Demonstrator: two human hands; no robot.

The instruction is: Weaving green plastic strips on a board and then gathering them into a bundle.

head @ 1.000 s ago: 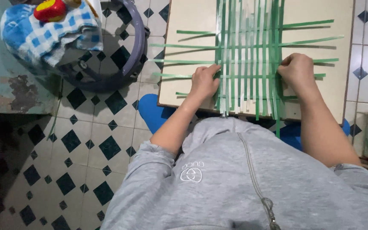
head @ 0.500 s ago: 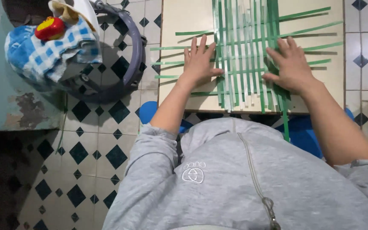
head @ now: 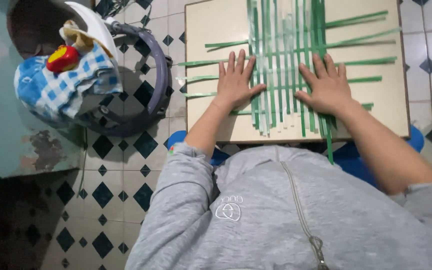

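Across the upper middle of the frame, a cream-coloured board (head: 211, 30) lies flat in front of me, and on it sits a partly woven mat of green strips (head: 283, 60). Long strips run up and down through the centre of the board, while thinner ones cross them sideways and stick out past the weave on both sides. Several of the upright strips hang over the near edge of the board toward my lap.

Both palms are down on this weave. My left hand (head: 236, 85) lies flat at the left edge of the woven patch, fingers spread and pointing away from me, pressing the crosswise strips against the board; it pinches nothing. My right hand (head: 327, 87) lies flat on the right part of the weave in the same way, fingers fanned out, with green strips running under the palm and out beyond the wrist. The two hands are near each other, with a band of upright strips showing between them.

Grey sweatshirt sleeves (head: 186, 190) and a zip front fill the lower part of the frame. At upper left stands a round dark basin (head: 158, 90) holding a blue-and-white checked cloth (head: 61, 92) with a red toy (head: 62, 58) on top. White floor tiles with dark diamonds (head: 111, 190) spread below it.
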